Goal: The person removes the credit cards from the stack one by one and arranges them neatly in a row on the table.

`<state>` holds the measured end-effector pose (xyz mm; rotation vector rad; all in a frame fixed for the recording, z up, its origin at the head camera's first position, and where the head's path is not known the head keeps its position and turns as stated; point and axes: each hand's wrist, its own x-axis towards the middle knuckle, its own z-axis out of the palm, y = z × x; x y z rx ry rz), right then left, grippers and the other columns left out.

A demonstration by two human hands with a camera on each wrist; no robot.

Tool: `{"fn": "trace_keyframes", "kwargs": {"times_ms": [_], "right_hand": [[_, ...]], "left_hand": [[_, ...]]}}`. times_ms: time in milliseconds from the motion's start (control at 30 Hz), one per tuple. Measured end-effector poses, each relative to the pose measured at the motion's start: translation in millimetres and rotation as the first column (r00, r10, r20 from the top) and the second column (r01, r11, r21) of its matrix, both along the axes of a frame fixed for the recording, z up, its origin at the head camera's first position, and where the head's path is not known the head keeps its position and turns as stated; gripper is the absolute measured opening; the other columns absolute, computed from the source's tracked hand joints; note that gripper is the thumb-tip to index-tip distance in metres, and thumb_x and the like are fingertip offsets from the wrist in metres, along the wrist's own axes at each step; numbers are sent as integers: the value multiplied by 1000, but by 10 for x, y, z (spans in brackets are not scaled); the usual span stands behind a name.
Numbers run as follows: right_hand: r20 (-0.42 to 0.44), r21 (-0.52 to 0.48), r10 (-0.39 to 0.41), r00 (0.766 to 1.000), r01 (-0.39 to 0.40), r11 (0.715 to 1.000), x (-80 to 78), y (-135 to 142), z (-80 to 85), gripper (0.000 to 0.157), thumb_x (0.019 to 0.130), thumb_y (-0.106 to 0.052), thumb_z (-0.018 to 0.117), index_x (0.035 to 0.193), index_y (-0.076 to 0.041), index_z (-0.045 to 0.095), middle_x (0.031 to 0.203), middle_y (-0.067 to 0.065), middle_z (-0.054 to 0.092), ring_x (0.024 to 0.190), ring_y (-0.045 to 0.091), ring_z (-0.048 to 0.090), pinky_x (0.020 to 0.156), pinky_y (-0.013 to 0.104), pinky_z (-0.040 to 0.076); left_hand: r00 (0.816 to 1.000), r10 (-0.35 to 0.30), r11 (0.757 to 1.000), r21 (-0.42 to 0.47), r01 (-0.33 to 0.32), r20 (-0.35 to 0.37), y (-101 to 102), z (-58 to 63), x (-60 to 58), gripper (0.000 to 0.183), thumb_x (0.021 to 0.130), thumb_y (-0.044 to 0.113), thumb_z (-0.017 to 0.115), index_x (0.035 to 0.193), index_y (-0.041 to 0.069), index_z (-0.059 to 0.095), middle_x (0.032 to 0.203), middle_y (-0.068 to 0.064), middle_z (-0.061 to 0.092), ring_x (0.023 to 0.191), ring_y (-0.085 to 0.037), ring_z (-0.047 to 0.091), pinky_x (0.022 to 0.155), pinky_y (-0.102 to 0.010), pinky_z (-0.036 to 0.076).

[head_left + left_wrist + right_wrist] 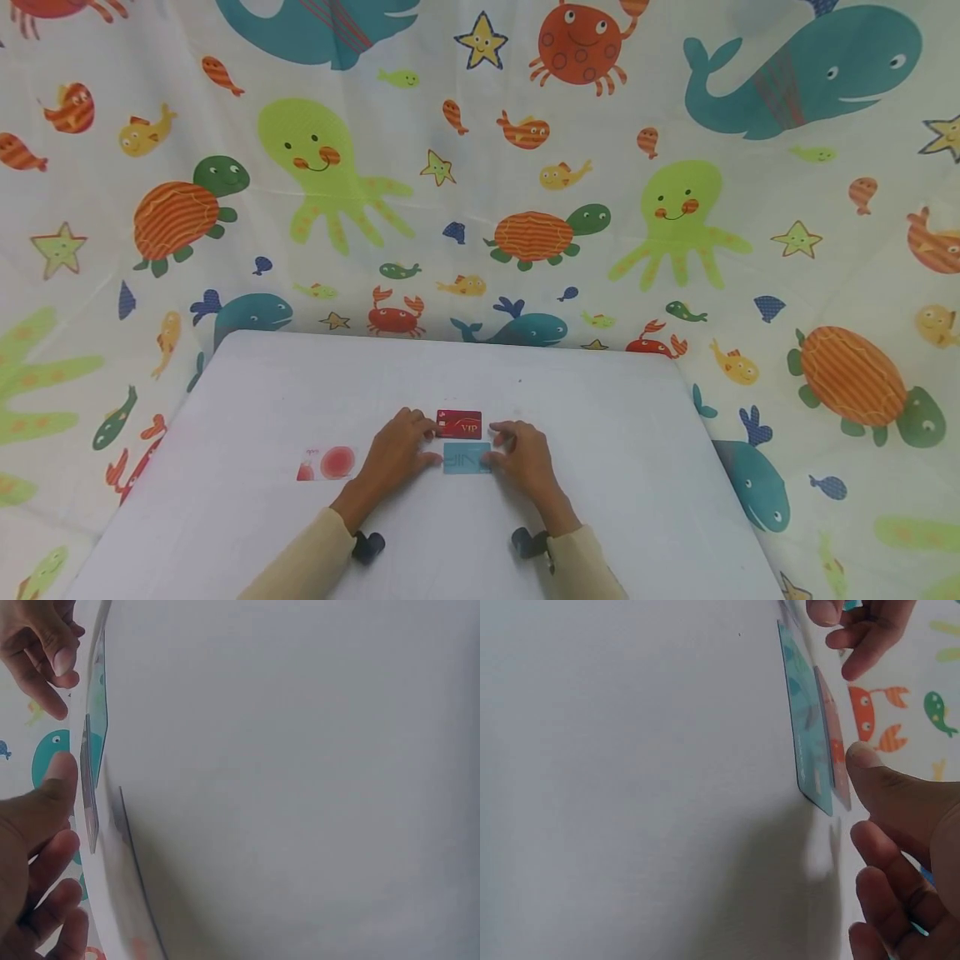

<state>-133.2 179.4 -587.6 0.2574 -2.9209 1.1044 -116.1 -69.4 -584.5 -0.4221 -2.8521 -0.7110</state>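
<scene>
A red card (459, 424) marked VIP lies flat on the white table, just beyond a light blue card (467, 458). My left hand (397, 454) is at their left side, forefinger by the red card's left edge and thumb close to the blue one. On the other side, my right hand (525, 458) has its thumb at the blue card's right edge and its forefinger a little apart from the red card. Both hands have thumb and fingers spread in a loose bend. The right wrist view shows the blue card (806, 727) and red card (836, 750) at a steep slant.
A white and pink card (327, 463) with a red circle lies left of my left hand. The white table (622, 467) ends at the back before a hanging cloth (465, 125) printed with sea animals. Each wrist bears a small dark camera (368, 547).
</scene>
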Motion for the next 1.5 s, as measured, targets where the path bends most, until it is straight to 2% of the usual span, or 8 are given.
{"fn": "trace_keyframes", "kwargs": {"times_ms": [200,333,667,800,1033,1333,1500], "right_hand": [[12,-14,-2,1000,2,1000,-71,-29,68,46,84,-22,92,128,-17,76,95,-3,71,84,13,58,79,25,54],[23,-21,-7,1000,7,1000,-115,-48,59,48,85,-23,92,129,-19,76,98,-4,72,86,13,59,81,25,56],[28,-2,-2,1000,2,1000,-237,-85,11,46,86,-22,91,129,-20,75,100,-3,73,87,12,59,83,27,58],[25,-3,16,1000,-16,1000,-273,-104,18,46,86,-21,91,129,-19,75,100,-3,73,87,13,59,84,29,58],[69,0,15,998,-15,1000,-348,-142,-4,46,87,-20,91,130,-20,75,100,-5,73,88,13,60,86,29,57],[78,8,23,997,-24,1000,-390,-174,-12,45,85,-20,92,127,-17,77,96,-3,72,86,14,58,80,28,55],[85,22,24,996,-26,999,-409,-183,-15,44,85,-20,92,126,-17,77,95,-4,69,86,14,57,79,26,53]], "left_hand": [[1000,21,999,37,-21,13,-22,9,-53,52,77,30,97,123,16,77,100,2,71,99,-17,65,93,-37,64],[999,36,998,51,-37,19,-41,18,-97,52,78,29,97,124,16,77,101,2,71,99,-17,65,95,-39,63],[997,70,997,21,-71,45,-85,5,-201,55,79,32,96,128,18,75,104,3,70,102,-16,64,98,-39,62],[996,72,997,8,-72,55,-89,1,-231,55,79,32,95,129,19,74,105,2,70,103,-16,64,99,-40,62],[996,65,998,-13,-64,68,-69,-9,-282,57,79,33,95,130,20,74,108,2,70,107,-18,64,102,-41,61],[997,49,996,-83,-45,52,-56,-85,-338,56,81,36,94,131,21,74,111,2,71,105,-15,62,101,-39,62],[997,42,996,-76,-38,59,-51,-81,-350,55,81,35,94,131,21,74,112,2,71,105,-15,62,102,-39,61]]}}
